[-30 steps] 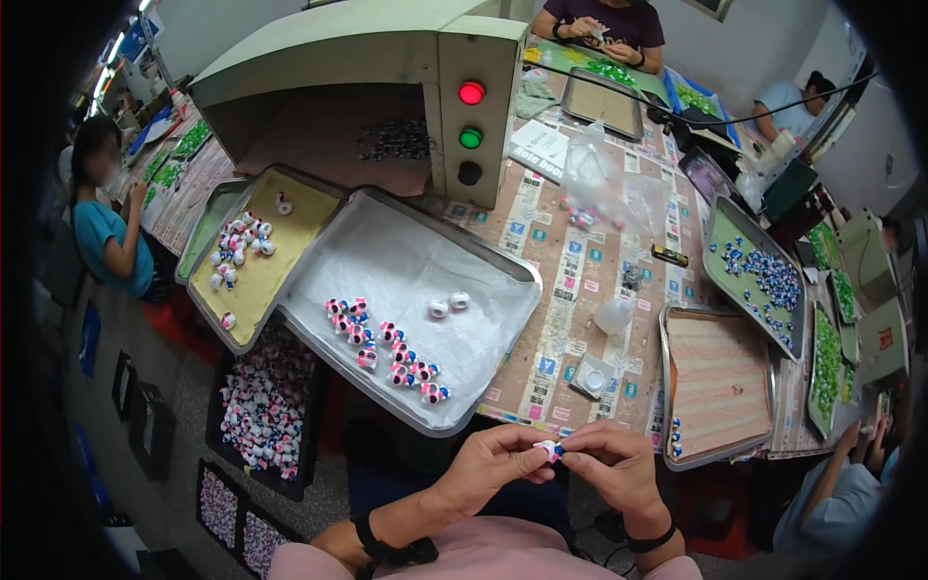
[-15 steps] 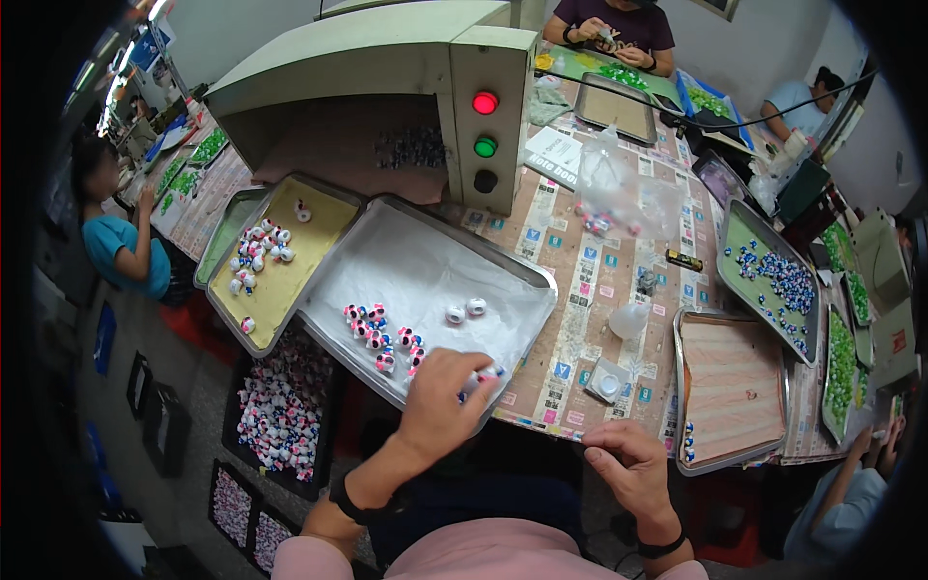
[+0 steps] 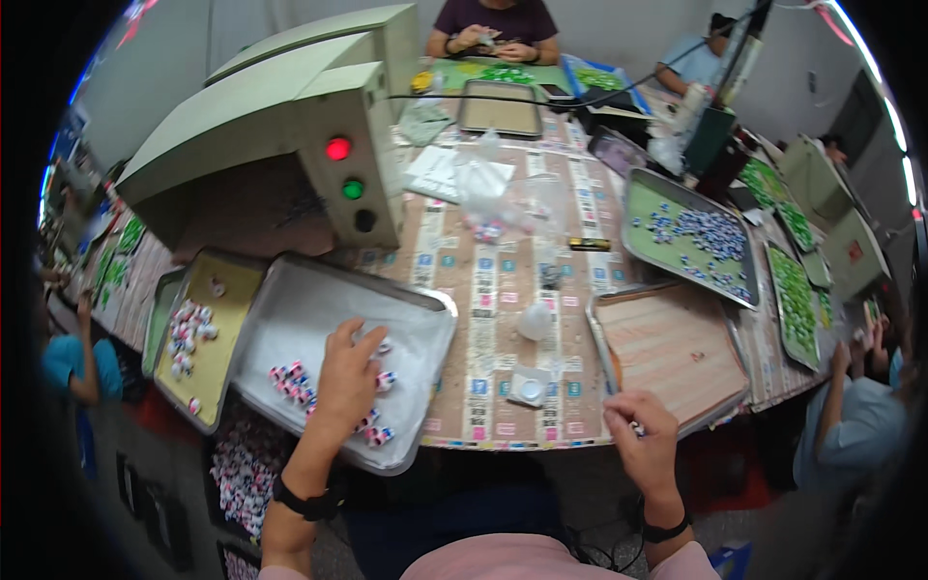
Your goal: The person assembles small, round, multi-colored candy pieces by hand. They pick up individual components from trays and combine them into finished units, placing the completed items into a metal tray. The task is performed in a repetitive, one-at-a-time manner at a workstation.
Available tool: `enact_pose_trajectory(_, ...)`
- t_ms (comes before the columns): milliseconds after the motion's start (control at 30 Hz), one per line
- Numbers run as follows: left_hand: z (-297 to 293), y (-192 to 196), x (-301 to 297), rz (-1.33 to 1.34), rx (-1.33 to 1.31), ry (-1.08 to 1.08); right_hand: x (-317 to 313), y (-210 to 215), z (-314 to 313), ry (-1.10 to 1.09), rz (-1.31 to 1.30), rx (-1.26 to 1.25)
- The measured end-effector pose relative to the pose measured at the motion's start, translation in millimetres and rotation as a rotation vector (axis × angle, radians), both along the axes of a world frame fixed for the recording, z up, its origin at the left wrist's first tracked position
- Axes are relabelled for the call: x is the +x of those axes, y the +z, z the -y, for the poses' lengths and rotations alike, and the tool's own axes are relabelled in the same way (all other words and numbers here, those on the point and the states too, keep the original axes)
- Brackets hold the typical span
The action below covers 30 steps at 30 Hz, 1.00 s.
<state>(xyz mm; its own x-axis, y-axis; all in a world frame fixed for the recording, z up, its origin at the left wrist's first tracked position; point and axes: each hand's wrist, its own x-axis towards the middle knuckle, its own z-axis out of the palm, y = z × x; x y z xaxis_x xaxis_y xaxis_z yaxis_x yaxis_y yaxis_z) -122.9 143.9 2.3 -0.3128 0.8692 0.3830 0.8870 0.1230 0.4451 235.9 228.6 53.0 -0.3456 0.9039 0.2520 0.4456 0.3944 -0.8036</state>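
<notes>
My left hand (image 3: 346, 379) reaches into a metal tray with a white lining (image 3: 290, 309), palm down, fingers spread over small pink, blue and white pieces (image 3: 290, 377). Its fingertips touch a couple of white pieces (image 3: 384, 345) near the tray's middle. My right hand (image 3: 646, 443) is at the table's front edge, beside the near corner of a tan-lined tray (image 3: 677, 338). Its fingers are curled around a small piece (image 3: 635, 426). Both wrists wear dark bands.
A pale green machine box (image 3: 348, 164) with red and green lights stands behind the trays. A yellow-lined tray (image 3: 227, 300) holds more pieces at left. A green tray of blue pieces (image 3: 696, 232), small white cups (image 3: 530, 390) and plastic bags (image 3: 503, 193) lie around. Other people sit across (image 3: 498, 24) and at right (image 3: 860, 425).
My hands were together holding one small piece. The left hand has since gone forward into the white-lined tray, and the right hand has moved right to the tan tray's corner.
</notes>
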Motion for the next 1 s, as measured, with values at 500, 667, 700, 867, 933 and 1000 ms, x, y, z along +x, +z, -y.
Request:
enact_pose_trajectory(500,22.0,22.9,-1.7,1.350,0.065,0.032,51.8,-17.8,-34.6,0.091,0.460,0.012)
enact_pose_trajectory(667,37.6,30.7,15.4,1.850,0.246,-0.059,48.2,-20.1,-38.8,0.026,0.209,-0.178)
enact_pose_trajectory(700,42.1,29.5,18.6,1.908,0.267,-0.078,45.2,-17.3,-38.4,0.008,0.122,-0.256)
enact_pose_trajectory(867,57.0,30.5,56.1,2.075,0.156,-0.151,40.8,-18.4,-30.2,0.083,-0.339,-0.572)
enact_pose_trajectory(933,59.1,32.3,71.7,2.169,0.066,-0.240,33.4,-14.4,-23.9,0.087,-0.416,-0.705)
enact_pose_trajectory(1000,63.8,27.9,88.1,2.216,-0.013,-0.307,20.5,-11.2,-17.8,0.107,-0.448,-0.764)
